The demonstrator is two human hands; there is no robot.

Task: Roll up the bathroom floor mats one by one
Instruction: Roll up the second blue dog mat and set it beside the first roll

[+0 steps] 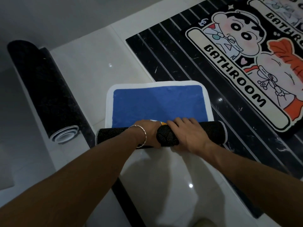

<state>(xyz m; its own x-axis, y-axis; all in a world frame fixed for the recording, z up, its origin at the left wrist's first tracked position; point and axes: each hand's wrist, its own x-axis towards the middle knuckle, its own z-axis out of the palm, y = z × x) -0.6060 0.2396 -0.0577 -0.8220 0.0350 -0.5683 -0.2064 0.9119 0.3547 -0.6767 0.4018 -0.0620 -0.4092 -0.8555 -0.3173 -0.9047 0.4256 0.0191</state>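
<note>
- The person is rolling the blue mat, which is lying on the white floor at the centre of the frame. Its near part is already wound into a dark, dotted tube, and its far part is still lying flat, blue face up.
- The left hand, wearing a bangle, is grasping the middle of the tube, with fingers curling over the top and the thumb wrapping the near side.
- The right hand is pressing down on the tube just beside the left, fingers laid fairly flat and reaching to the fold line. Whether its thumb is hooking underneath is hard to tell from this angle.
- One rolled mat is lying finished at the left of the frame, well apart from the hands.
- A cartoon mat is waiting flat on the dark striped slab at the upper right. A second one is showing at the corner, apparently overlapping it.
- By my judgement this is the second mat, a little over halfway rolled, with two mats still to do.
- The next move is calling for both hands to push the tube away towards the top of the frame. They should be keeping even pressure so the ends stay level and the right end, already touching the slab, is not skewing.
</note>
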